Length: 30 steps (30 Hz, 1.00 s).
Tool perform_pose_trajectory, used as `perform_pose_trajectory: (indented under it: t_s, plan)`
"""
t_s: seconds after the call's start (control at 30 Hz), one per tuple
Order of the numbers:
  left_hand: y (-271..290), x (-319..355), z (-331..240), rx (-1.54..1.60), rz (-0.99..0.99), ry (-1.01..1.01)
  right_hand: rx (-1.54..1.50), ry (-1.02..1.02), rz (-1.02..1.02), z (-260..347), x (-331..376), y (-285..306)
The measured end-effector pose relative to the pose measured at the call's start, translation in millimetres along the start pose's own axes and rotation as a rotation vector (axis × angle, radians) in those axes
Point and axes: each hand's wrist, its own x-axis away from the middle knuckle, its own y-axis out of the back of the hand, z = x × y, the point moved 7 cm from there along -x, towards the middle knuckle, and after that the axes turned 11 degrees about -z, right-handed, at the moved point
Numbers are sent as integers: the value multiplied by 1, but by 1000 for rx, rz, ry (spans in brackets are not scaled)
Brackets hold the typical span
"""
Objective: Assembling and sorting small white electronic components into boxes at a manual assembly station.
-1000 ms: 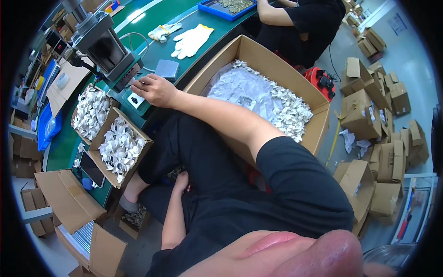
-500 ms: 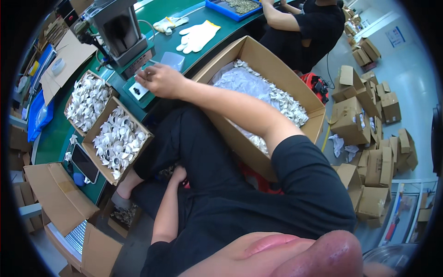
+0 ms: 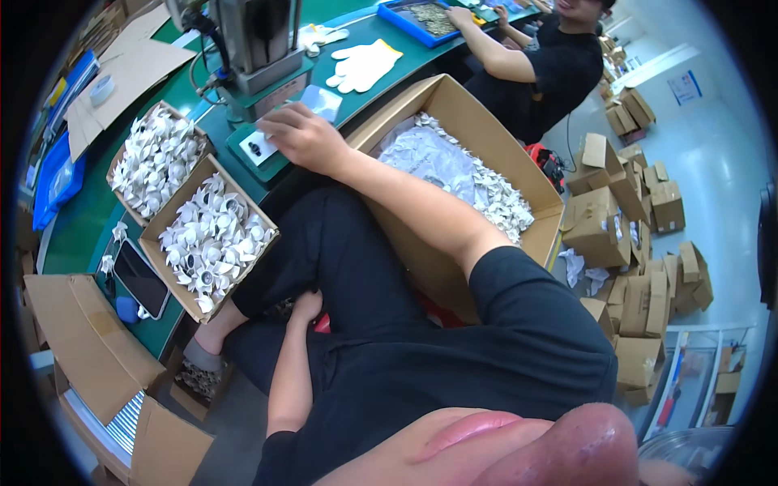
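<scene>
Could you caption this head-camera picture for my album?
Right hand rests at the press base on the green table; left hand on the lap.

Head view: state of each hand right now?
Left hand: resting on the thigh, fingers curled, holding nothing visible.
Right hand: palm down on the white card at the machine base; grip cannot be told.

Bright even overhead light, soft shadows, strong fisheye bending, black vignette at rim, blurred face at bottom edge
</scene>
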Motion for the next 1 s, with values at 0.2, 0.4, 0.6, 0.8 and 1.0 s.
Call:
perform_pose_trajectory:
  t_s: [0.2, 0.4, 0.6, 0.8, 1.0]
  plan:
    - [17, 8, -75, 95, 129, 106, 171, 16, -55, -3, 14, 1]
    - [-6, 7, -46, 70, 398, 286, 166, -7, 74, 10, 8, 0]
    - [-6, 6, -46, 57, 392, 388, 346, -7, 335, 13, 4, 0]
    - [12, 17, -62, 113, 325, 404, -27, -193, 173, -7, 19, 8]
    - [39, 35, -69, 194, 251, 479, -80, -269, -54, -6, 28, 7]
